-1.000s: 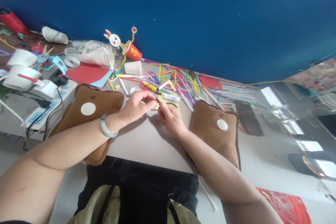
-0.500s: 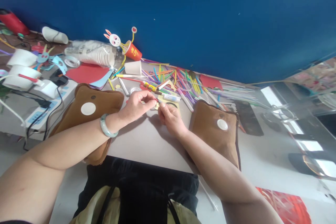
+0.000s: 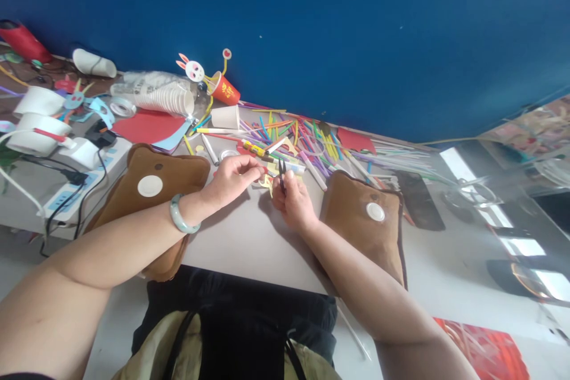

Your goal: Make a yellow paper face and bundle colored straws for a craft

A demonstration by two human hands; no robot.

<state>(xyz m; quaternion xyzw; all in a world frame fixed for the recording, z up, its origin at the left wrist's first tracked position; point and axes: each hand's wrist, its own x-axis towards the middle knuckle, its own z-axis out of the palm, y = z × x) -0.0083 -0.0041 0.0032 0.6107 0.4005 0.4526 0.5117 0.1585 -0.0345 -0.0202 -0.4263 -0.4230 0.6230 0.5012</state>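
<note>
My left hand (image 3: pixel 234 181), with a jade-coloured bangle on its wrist, pinches a small red piece (image 3: pixel 266 170) at the fingertips; it looks like paper, though most is covered. Just right of it, my right hand (image 3: pixel 294 199) is closed around a pair of small scissors (image 3: pixel 282 169). Their dark blades point up and away, slightly parted. The two hands are apart by a narrow gap. Yellowish paper scraps (image 3: pixel 267 181) lie on the table below the fingertips. Behind the hands are a white glue-like tube (image 3: pixel 294 167) and a yellow marker (image 3: pixel 253 148).
Brown plush cushions (image 3: pixel 178 175) flank the hands, the right one (image 3: pixel 363 219) beside my forearm. Coloured sticks (image 3: pixel 307 136) pile up along the blue wall. Stacked paper cups (image 3: pixel 167 98), a red cup (image 3: pixel 225 89) with a rabbit figure, and a power strip (image 3: pixel 84 181) are leftward.
My right hand has drawn slightly away from the left and turned, so the scissors' blades now show pointing upward. My left hand stays nearly in place with the red piece.
</note>
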